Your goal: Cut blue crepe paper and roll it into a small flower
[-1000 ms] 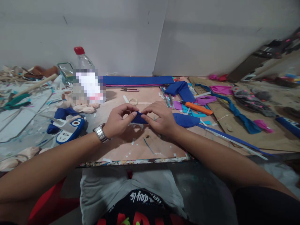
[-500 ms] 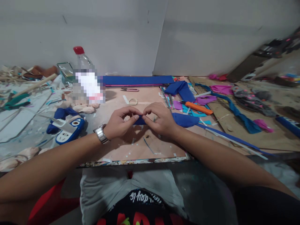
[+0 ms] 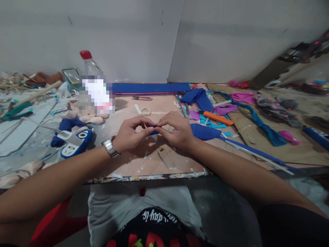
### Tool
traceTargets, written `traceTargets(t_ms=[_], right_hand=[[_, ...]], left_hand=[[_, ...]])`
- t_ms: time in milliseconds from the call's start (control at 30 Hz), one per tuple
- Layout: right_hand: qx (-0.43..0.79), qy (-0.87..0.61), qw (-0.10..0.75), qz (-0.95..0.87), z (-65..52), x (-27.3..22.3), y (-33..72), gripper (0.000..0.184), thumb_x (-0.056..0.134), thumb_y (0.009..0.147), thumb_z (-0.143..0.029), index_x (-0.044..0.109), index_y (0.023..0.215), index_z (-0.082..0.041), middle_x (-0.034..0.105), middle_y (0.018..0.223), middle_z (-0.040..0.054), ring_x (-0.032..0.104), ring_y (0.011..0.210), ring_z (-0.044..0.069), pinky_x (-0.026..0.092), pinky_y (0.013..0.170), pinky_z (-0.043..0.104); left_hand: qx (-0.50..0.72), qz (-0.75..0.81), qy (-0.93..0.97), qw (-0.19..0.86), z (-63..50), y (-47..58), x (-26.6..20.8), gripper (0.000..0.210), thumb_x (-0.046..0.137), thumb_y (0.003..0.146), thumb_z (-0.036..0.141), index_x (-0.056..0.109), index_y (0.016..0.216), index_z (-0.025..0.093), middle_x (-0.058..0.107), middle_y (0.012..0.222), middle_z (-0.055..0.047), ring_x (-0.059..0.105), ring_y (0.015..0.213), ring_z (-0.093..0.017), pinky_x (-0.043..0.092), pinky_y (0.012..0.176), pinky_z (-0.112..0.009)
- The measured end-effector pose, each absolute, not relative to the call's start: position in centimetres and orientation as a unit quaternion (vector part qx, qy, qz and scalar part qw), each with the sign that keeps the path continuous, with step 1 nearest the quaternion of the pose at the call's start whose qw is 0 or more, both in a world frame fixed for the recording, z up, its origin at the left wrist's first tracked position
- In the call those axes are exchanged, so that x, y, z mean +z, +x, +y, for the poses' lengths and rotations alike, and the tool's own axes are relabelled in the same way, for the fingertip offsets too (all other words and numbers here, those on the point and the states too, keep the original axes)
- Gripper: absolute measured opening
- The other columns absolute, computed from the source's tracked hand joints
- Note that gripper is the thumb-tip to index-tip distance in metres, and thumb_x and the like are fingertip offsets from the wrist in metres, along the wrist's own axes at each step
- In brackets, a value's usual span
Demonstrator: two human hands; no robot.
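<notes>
My left hand (image 3: 134,133) and my right hand (image 3: 175,132) meet fingertip to fingertip over the middle of the work board (image 3: 138,164). Between their pinched thumbs and fingers is a piece of blue fabric (image 3: 153,132), mostly covered by the fingers. More blue fabric (image 3: 205,132) shows to the right of my right hand and narrows into a long strip along the board. Whether it joins the pinched piece is hidden behind the hand. A cream-coloured ring (image 3: 145,111) lies just beyond the fingers, with small pink-handled snips (image 3: 142,98) farther back.
An orange cutter (image 3: 218,118) lies among fabric scraps at right. To the left are a blue-and-white power strip (image 3: 77,143) and a red-capped bottle (image 3: 89,63). A folded blue fabric length (image 3: 151,87) runs along the wall. Cardboard (image 3: 246,120) covers the right side.
Less of the blue fabric shows between my fingertips, as the fingers have shifted slightly on it. Both hands stay in nearly the same place; the surroundings look the same.
</notes>
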State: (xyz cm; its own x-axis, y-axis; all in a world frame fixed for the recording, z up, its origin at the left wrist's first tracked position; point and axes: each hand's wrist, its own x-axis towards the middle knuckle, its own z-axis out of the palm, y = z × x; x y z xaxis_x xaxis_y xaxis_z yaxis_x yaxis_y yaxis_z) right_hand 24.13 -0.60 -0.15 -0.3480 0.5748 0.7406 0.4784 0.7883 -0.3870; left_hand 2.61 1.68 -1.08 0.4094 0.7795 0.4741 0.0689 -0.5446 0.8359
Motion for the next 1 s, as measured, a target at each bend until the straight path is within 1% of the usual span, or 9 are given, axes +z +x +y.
traceTargets(t_ms=[100,267,433,633,733,867,1000], right_hand=[[0.053,-0.336,0.46,-0.82,-0.65,-0.05,24.13,0.018,0.072,0.097,-0.04,0.073,0.089,-0.024,0.078,0.086,0.0036,0.072,0.083,0.021,0.05,0.085,0.041],[0.046,-0.351,0.453,-0.818,-0.69,0.13,24.06,0.02,0.072,0.097,-0.041,0.073,0.087,-0.024,0.079,0.084,0.0035,0.071,0.082,0.021,0.048,0.086,0.041],[0.036,-0.357,0.461,-0.812,-0.69,0.18,23.99,0.022,0.072,0.097,-0.042,0.071,0.085,-0.023,0.078,0.083,0.0034,0.07,0.081,0.021,0.047,0.083,0.04],[0.033,-0.366,0.452,-0.813,-0.59,0.12,24.17,0.026,0.07,0.097,-0.046,0.069,0.084,-0.023,0.077,0.082,0.0036,0.069,0.081,0.022,0.046,0.084,0.041],[0.033,-0.367,0.446,-0.816,-0.48,0.04,24.24,0.028,0.068,0.098,-0.047,0.069,0.084,-0.023,0.077,0.083,0.0038,0.069,0.081,0.022,0.046,0.084,0.041],[0.031,-0.368,0.435,-0.821,-0.37,-0.08,24.21,0.029,0.068,0.099,-0.048,0.069,0.084,-0.023,0.078,0.084,0.0033,0.07,0.082,0.021,0.045,0.085,0.041],[0.036,-0.369,0.436,-0.82,-0.36,-0.18,24.19,0.029,0.068,0.099,-0.048,0.068,0.084,-0.023,0.078,0.084,0.003,0.07,0.082,0.021,0.045,0.087,0.041]], left_hand=[[0.469,0.289,0.748,0.37,1.74,2.53,-1.12,0.019,0.075,0.092,0.036,0.079,0.099,0.019,0.08,0.096,-0.007,0.07,0.085,-0.018,0.055,0.079,-0.031],[0.47,0.295,0.754,0.352,1.96,2.39,-1.29,0.017,0.075,0.092,0.033,0.078,0.101,0.019,0.08,0.096,-0.007,0.071,0.086,-0.018,0.055,0.08,-0.031],[0.479,0.293,0.731,0.387,1.98,2.56,-1.41,0.027,0.078,0.089,0.037,0.075,0.107,0.017,0.079,0.104,-0.009,0.074,0.089,-0.02,0.058,0.08,-0.032],[0.465,0.304,0.746,0.367,1.97,2.54,-1.27,0.019,0.078,0.09,0.037,0.079,0.097,0.019,0.081,0.094,-0.007,0.073,0.085,-0.019,0.057,0.078,-0.03],[0.462,0.304,0.752,0.358,2.02,2.54,-1.3,0.019,0.077,0.091,0.037,0.081,0.098,0.019,0.081,0.096,-0.007,0.073,0.086,-0.019,0.056,0.077,-0.03],[0.47,0.291,0.761,0.339,2.16,2.54,-1.43,0.018,0.077,0.091,0.036,0.082,0.099,0.021,0.081,0.102,-0.008,0.073,0.092,-0.02,0.055,0.08,-0.032],[0.459,0.294,0.766,0.34,2.23,2.49,-1.35,0.018,0.078,0.09,0.037,0.083,0.099,0.022,0.081,0.099,-0.007,0.071,0.089,-0.02,0.055,0.079,-0.033]])
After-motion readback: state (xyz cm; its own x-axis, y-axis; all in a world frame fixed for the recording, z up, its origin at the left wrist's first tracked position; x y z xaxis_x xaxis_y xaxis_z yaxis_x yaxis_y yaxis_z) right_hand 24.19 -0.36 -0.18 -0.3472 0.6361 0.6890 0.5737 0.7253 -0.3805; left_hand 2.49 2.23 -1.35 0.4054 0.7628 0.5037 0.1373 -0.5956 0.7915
